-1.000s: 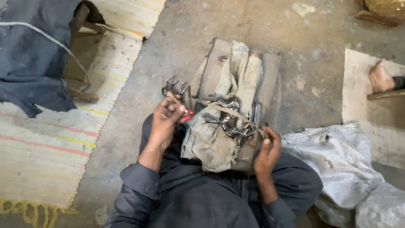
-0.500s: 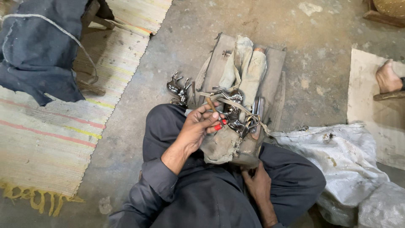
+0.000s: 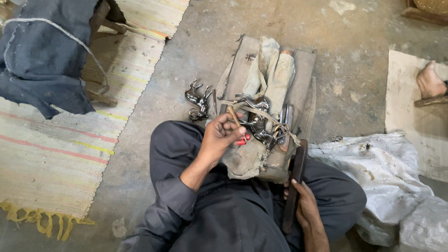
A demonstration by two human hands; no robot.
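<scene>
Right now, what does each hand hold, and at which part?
The left hand grips a thin wooden-handled tool near its lower end. The right hand holds a dark flat bar at its lower half.

The left hand (image 3: 219,137) covers most of the small tool (image 3: 234,119) it grips, so its tip cannot be seen. The right hand (image 3: 305,205) lies partly behind a dark bar (image 3: 295,179). At the far right, a foot (image 3: 429,81) is cut off by the edge.
</scene>
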